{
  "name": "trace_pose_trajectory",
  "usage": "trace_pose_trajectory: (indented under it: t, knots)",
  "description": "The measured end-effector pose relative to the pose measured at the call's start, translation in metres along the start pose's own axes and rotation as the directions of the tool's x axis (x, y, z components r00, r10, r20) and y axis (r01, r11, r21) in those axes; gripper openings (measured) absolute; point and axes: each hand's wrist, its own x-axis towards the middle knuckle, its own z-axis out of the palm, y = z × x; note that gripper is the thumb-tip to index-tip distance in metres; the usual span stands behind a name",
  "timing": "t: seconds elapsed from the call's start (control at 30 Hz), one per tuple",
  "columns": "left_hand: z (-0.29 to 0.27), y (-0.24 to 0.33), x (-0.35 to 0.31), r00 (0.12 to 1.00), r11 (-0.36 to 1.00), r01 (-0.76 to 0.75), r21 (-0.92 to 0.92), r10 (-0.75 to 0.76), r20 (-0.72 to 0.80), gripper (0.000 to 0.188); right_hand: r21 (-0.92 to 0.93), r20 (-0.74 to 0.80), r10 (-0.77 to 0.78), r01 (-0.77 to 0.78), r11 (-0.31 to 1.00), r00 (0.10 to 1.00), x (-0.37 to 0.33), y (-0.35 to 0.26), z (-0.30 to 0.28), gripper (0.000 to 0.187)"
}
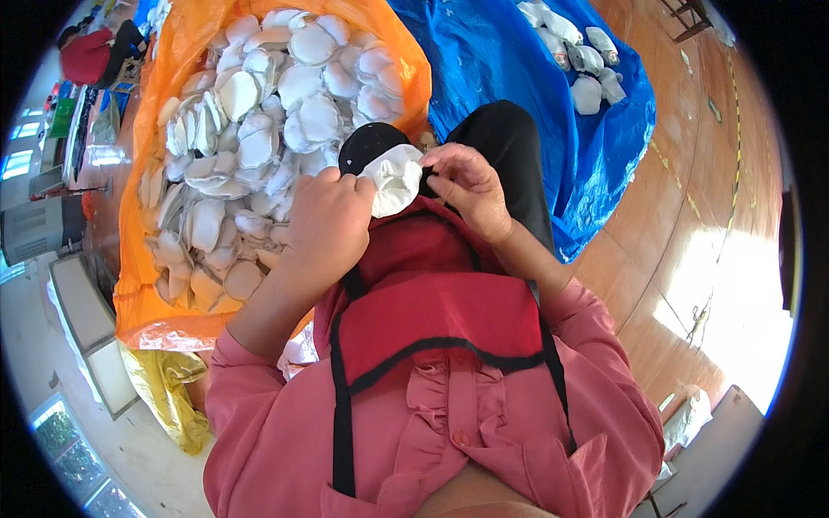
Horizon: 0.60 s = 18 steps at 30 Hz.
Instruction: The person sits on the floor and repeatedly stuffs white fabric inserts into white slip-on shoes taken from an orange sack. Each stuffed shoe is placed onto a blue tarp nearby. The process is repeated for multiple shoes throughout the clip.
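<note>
Over my lap I hold a white, rounded cloth piece (394, 183), gathered and puckered in its middle. My left hand (332, 220) is closed on its left edge, with the fingers curled over and the thumb side toward the cloth. At the opposite edge, my right hand (471, 190) has its fingers bent into a pinch, the fingertips touching the cloth's rim. How much of the rim lies between them is partly hidden. Many white, flat, rounded pads (259, 138) lie heaped just beyond my left hand.
An orange plastic sheet (142, 293) surrounds the pad heap at left. On a blue tarp (484, 60) at right lie several white bundles (587, 65). A yellow bag (173, 397) rests at lower left. Another person (86, 56) sits at far left. Brown floor (639, 233) extends to the right.
</note>
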Motion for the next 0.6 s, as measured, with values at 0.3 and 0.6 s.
trace_pose_trajectory:
  t: [0.3, 0.6]
  knots:
    - [-0.005, -0.005, 0.01, 0.993, 0.999, -0.049, 0.005, 0.048, 0.11, 0.019, -0.721, 0.491, 0.194, 0.271, 0.638, 0.849, 0.016, -0.05, 0.007, 0.039]
    - [-0.016, 0.016, 0.01, 0.98, 0.965, -0.197, -0.173, 0.198, -0.011, 0.036, -0.907, 0.418, 0.587, 0.278, 0.317, 0.694, 0.034, -0.062, 0.013, 0.052]
